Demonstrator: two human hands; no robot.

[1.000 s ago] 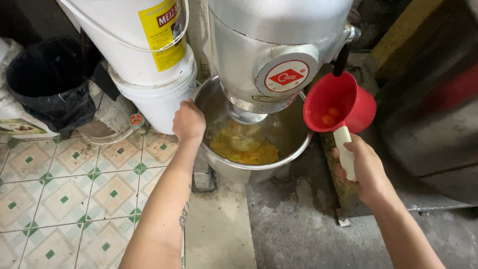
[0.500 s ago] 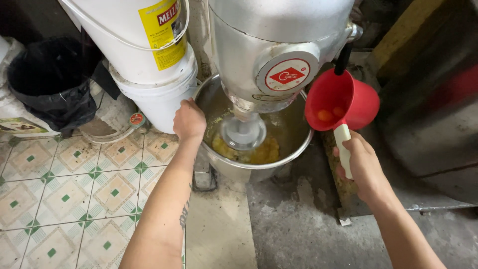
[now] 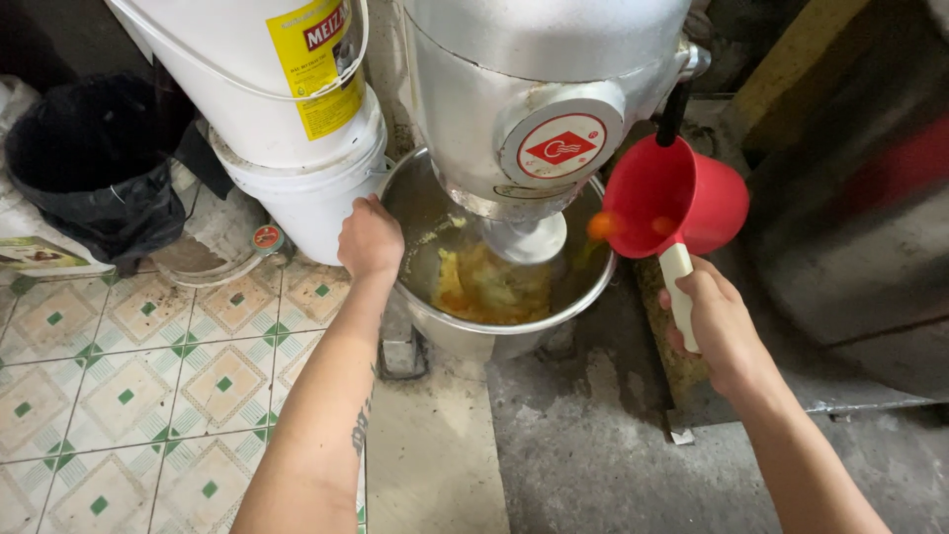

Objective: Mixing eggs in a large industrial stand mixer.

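A large grey floor mixer (image 3: 539, 89) stands over a steel mixing bowl (image 3: 474, 331) that holds a yellow-orange mixture (image 3: 489, 287). My left hand (image 3: 369, 237) grips the bowl's left rim. My right hand (image 3: 714, 321) holds the white handle of a red scoop (image 3: 672, 203), tipped toward the bowl's right rim. Orange yolk-like lumps (image 3: 601, 225) are sliding out of the scoop's mouth toward the bowl. The mixer's attachment (image 3: 524, 237) sits low in the bowl.
Two stacked white buckets (image 3: 287, 109) with a yellow label stand left of the mixer. A black bag-lined bin (image 3: 94, 168) is at the far left. Patterned tiles (image 3: 148, 386) cover the floor on the left, bare concrete (image 3: 593, 445) on the right.
The red scoop has tilted further toward the bowl and the orange lumps have moved from its bottom to its lip. My left hand stays on the rim.
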